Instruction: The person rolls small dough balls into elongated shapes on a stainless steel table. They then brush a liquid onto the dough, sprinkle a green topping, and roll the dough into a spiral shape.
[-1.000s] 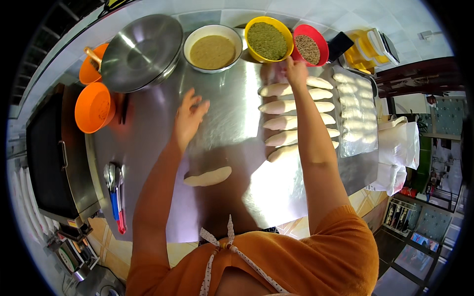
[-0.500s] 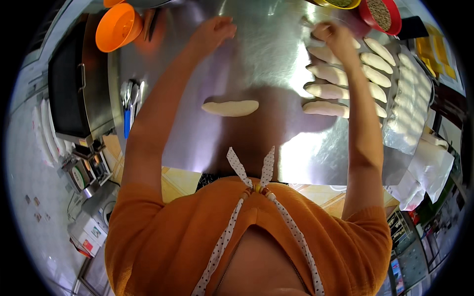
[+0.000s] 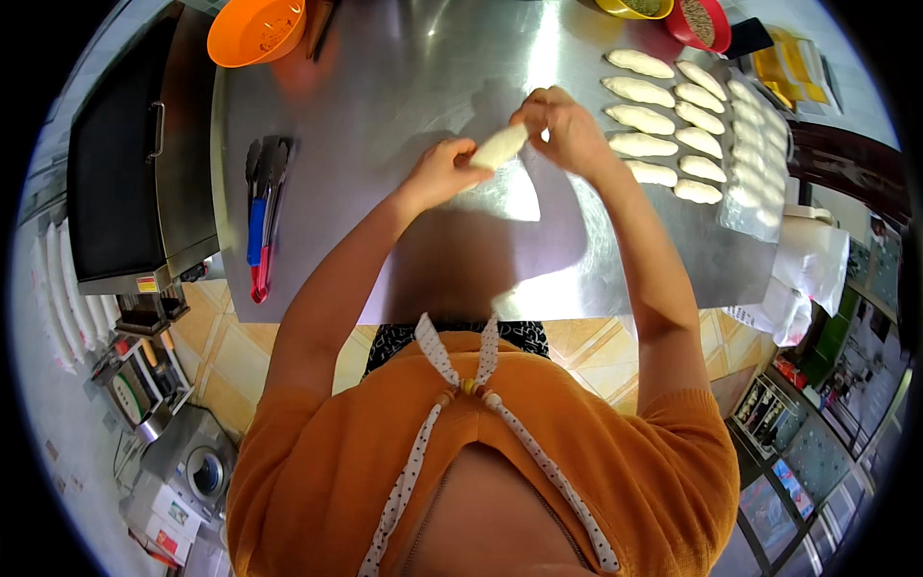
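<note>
While both hands hold one dough piece [image 3: 500, 146] up off the steel table [image 3: 385, 87], the rest of the batch sits to the right: two neat rows of shaped pieces [image 3: 663, 120] on bare steel, more lined up on a plastic sheet [image 3: 760, 154] just beyond. Left hand [image 3: 440, 173] is curled shut round the near end of the piece; right hand [image 3: 562, 125] pinches the far end, fingers closed on it. Piece is oblong, tilted, lifted above the table, between the hands, apart from the rows. Judgement on progress: most shaping looks done, given a dozen or more finished pieces laid out; this one reads as in work, not yet placed. No unshaped dough pile visible on the table, so can't tell how many remain. Seed bowls (yellow [image 3: 635, 8], red [image 3: 700, 19]) sit at the far edge near the rows, orange bowl [image 3: 255, 29] far left; the pieces look plain, so coating may still be open, but they are too small to say. Tongs [image 3: 261, 207] lie idle on the left, well apart from the hands.
</note>
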A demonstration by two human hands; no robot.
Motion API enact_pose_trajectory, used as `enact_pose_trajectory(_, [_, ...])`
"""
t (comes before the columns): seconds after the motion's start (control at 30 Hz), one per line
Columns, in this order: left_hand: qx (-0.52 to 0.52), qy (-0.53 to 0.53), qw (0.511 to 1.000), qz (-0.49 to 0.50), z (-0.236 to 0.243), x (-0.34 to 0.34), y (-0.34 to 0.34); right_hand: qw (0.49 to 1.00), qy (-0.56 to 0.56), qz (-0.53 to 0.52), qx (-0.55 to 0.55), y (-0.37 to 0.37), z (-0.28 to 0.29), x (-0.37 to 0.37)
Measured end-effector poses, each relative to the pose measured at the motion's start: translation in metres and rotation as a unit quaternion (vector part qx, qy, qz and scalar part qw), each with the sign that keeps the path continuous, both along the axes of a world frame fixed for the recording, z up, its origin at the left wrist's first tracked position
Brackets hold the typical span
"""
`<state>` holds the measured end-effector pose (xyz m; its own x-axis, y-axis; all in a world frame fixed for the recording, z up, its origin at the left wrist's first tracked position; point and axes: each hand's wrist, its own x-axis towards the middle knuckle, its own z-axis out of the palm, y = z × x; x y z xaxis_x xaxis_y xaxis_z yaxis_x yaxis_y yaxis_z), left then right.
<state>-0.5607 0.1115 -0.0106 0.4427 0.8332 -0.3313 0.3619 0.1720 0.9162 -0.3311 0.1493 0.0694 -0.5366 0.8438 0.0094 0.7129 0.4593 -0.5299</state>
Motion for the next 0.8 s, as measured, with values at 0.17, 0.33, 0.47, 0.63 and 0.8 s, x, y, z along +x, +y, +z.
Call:
enact_pose_trajectory(0.17, [-0.206, -0.025, 0.975, 0.075, 0.000, 0.026, 0.015, 0.987, 0.050, -0.152, -0.013, 0.042, -0.068, 0.012])
enact_pose_trajectory(0.33, [-0.222, -0.023, 0.972, 0.069, -0.003, 0.022, 0.005, 0.961, -0.147, -0.215, 0.089, 0.039, -0.111, -0.056])
enact_pose_trajectory(0.47, [-0.232, -0.028, 0.968, 0.091, 0.007, 0.014, 0.001, 0.957, -0.164, -0.207, 0.122, 0.036, -0.110, -0.074])
enact_pose_trajectory(0.63, [-0.282, -0.085, 0.941, 0.165, 0.006, 0.003, -0.012, 0.964, -0.045, -0.262, 0.018, 0.038, -0.113, -0.070])
enact_pose_trajectory(0.8, [-0.228, -0.020, 0.963, 0.142, -0.007, -0.003, -0.021, 0.972, -0.156, -0.148, 0.099, 0.012, -0.106, -0.096])
